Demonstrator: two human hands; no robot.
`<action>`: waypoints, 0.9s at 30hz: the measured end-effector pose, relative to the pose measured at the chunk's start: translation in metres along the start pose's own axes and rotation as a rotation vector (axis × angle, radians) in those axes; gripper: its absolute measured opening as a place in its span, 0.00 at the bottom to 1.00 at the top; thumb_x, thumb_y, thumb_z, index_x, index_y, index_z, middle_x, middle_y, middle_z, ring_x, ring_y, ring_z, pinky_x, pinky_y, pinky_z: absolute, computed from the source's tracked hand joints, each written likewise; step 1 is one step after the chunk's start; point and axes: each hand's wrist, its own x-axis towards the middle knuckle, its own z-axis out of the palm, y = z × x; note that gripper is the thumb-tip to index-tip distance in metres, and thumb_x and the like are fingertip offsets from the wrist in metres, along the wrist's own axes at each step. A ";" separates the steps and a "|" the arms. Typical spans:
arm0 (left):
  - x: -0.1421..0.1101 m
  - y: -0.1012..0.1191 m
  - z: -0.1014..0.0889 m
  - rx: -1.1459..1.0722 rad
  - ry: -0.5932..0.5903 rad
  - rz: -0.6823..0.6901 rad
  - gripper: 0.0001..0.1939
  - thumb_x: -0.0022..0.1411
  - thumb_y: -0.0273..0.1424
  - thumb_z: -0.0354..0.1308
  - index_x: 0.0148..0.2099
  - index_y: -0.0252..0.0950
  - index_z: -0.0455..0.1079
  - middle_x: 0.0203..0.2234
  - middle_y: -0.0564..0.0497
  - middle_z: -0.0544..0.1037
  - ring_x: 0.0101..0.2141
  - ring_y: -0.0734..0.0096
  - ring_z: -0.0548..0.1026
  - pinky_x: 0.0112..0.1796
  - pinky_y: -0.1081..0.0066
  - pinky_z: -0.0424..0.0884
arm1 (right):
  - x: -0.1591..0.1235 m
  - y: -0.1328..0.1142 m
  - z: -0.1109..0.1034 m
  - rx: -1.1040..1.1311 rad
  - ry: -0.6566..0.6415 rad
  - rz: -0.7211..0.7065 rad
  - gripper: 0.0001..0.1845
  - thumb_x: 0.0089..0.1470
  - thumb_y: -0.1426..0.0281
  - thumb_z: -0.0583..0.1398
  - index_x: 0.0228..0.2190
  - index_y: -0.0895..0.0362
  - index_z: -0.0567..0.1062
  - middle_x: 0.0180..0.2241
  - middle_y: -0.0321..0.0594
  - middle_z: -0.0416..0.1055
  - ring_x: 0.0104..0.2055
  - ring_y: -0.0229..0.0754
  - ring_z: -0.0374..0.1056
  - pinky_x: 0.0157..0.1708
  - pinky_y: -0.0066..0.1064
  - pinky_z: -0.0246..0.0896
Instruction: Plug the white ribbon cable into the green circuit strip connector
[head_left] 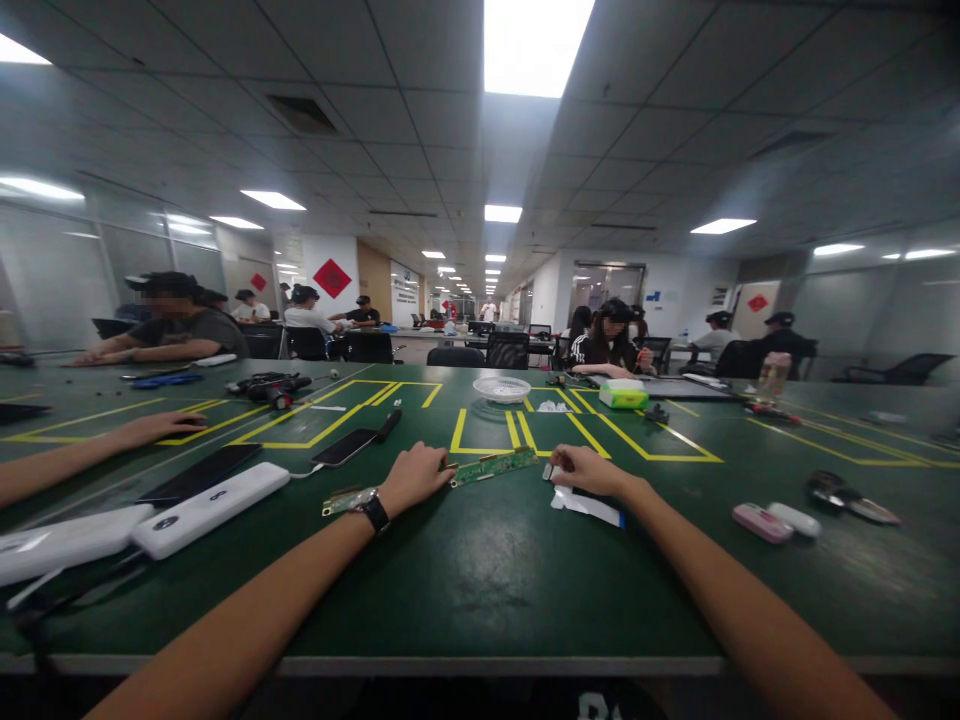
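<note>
The left hand (420, 470) lies across the green circuit board (495, 467), which rests on the table (487, 600) with one stretch showing to either side of that hand; whether this is a single length or two pieces cannot be told. Its fingers are bent down and seem to grip the board near its middle. A good hold here would keep to the bare edges, pressing lightly so that the board neither bows nor slides. The dark wristwatch (371, 508) sits right by the board's left stretch, so a slightly raised wrist would spare the parts there.

Just off the board's right end is the right hand (585, 468), fingers curled in and tips drawn together. A small pale piece (548, 472) shows at those tips, but I cannot tell whether it is pinched. The white strip (589, 506), right of the board and a little nearer, lies under that hand; lifting it without creasing would call for a light touch.

As for containers, the white basket (501, 396) stands beyond the board; its contents can't be made out. Beyond the board and to its right is a green-and-white packet (622, 395), its inside hidden. Right of the board and nearer lies a pink case (763, 522), apparently closed. Far right and beyond the board stands a bottle (774, 378) with something pinkish, blurred. A white case (795, 520), right of the board and nearer, also looks closed.
</note>
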 end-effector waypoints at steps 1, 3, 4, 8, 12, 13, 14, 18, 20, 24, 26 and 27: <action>0.000 0.000 0.000 -0.012 -0.008 -0.004 0.14 0.63 0.41 0.55 0.38 0.37 0.74 0.32 0.43 0.77 0.40 0.54 0.72 0.35 0.68 0.65 | 0.000 -0.002 0.000 -0.001 0.000 0.003 0.16 0.49 0.62 0.62 0.38 0.59 0.72 0.28 0.36 0.68 0.29 0.38 0.64 0.28 0.28 0.55; 0.000 -0.001 -0.001 -0.071 -0.034 -0.013 0.14 0.63 0.41 0.55 0.36 0.36 0.73 0.31 0.43 0.77 0.37 0.56 0.73 0.32 0.70 0.64 | -0.001 -0.006 0.001 0.002 -0.001 0.006 0.16 0.49 0.63 0.62 0.39 0.59 0.72 0.29 0.37 0.69 0.30 0.39 0.65 0.29 0.28 0.56; 0.000 -0.001 -0.001 -0.116 -0.047 -0.017 0.14 0.63 0.41 0.55 0.36 0.35 0.72 0.31 0.44 0.77 0.35 0.57 0.73 0.31 0.70 0.63 | -0.001 -0.008 0.001 0.003 0.001 0.006 0.16 0.49 0.63 0.62 0.39 0.59 0.73 0.30 0.38 0.69 0.31 0.39 0.65 0.30 0.29 0.57; 0.002 0.002 -0.003 -0.399 -0.090 -0.023 0.12 0.60 0.38 0.56 0.33 0.34 0.71 0.28 0.48 0.75 0.30 0.63 0.73 0.30 0.72 0.61 | -0.001 -0.015 0.002 0.005 0.023 -0.013 0.17 0.49 0.64 0.63 0.41 0.58 0.73 0.35 0.41 0.71 0.36 0.42 0.67 0.36 0.30 0.59; 0.005 0.008 -0.006 -0.661 -0.102 -0.109 0.11 0.58 0.36 0.56 0.34 0.32 0.71 0.26 0.50 0.74 0.29 0.66 0.72 0.28 0.73 0.61 | 0.000 -0.022 0.004 -0.001 0.035 -0.043 0.18 0.49 0.64 0.63 0.42 0.58 0.73 0.37 0.41 0.71 0.37 0.43 0.68 0.37 0.31 0.59; 0.005 0.010 -0.007 -0.676 -0.100 -0.126 0.12 0.59 0.36 0.55 0.37 0.30 0.71 0.27 0.50 0.74 0.29 0.66 0.72 0.28 0.74 0.61 | 0.000 -0.023 0.004 -0.005 0.031 -0.050 0.18 0.49 0.64 0.63 0.42 0.58 0.73 0.36 0.41 0.71 0.37 0.43 0.68 0.37 0.31 0.59; 0.005 0.011 -0.008 -0.692 -0.105 -0.143 0.13 0.59 0.35 0.54 0.41 0.29 0.71 0.28 0.49 0.74 0.28 0.67 0.72 0.27 0.74 0.62 | 0.000 -0.024 0.004 -0.009 0.023 -0.056 0.18 0.49 0.64 0.63 0.42 0.58 0.73 0.36 0.41 0.71 0.37 0.43 0.68 0.37 0.30 0.59; -0.002 0.017 -0.009 -0.933 -0.199 -0.233 0.30 0.58 0.29 0.57 0.62 0.28 0.56 0.31 0.50 0.75 0.25 0.73 0.70 0.24 0.76 0.61 | 0.001 -0.027 0.006 -0.030 -0.009 -0.065 0.16 0.50 0.64 0.62 0.41 0.57 0.75 0.37 0.41 0.72 0.38 0.43 0.68 0.37 0.30 0.59; -0.006 0.022 -0.010 -1.076 -0.267 -0.241 0.41 0.56 0.26 0.60 0.67 0.29 0.46 0.31 0.52 0.74 0.24 0.75 0.68 0.23 0.77 0.60 | 0.001 -0.027 0.006 -0.034 -0.009 -0.065 0.16 0.50 0.64 0.62 0.41 0.57 0.75 0.37 0.41 0.72 0.37 0.43 0.68 0.37 0.31 0.59; -0.012 0.036 -0.014 -1.241 -0.400 -0.168 0.44 0.55 0.26 0.63 0.68 0.30 0.43 0.32 0.51 0.73 0.26 0.76 0.70 0.27 0.76 0.65 | 0.002 -0.027 0.007 -0.034 -0.001 -0.058 0.16 0.50 0.64 0.62 0.41 0.57 0.75 0.37 0.42 0.72 0.38 0.43 0.68 0.38 0.31 0.59; -0.013 0.041 -0.016 -1.269 -0.478 -0.102 0.42 0.57 0.28 0.63 0.68 0.30 0.45 0.33 0.50 0.74 0.27 0.75 0.72 0.30 0.73 0.68 | 0.002 -0.028 0.008 -0.036 0.000 -0.067 0.16 0.50 0.65 0.62 0.41 0.57 0.75 0.37 0.41 0.72 0.38 0.43 0.68 0.38 0.31 0.59; -0.013 0.042 -0.016 -1.267 -0.497 -0.073 0.42 0.57 0.30 0.63 0.68 0.30 0.46 0.33 0.49 0.74 0.27 0.74 0.72 0.31 0.71 0.69 | 0.002 -0.029 0.008 -0.037 -0.001 -0.073 0.16 0.50 0.65 0.62 0.41 0.57 0.75 0.37 0.41 0.72 0.38 0.43 0.68 0.38 0.31 0.59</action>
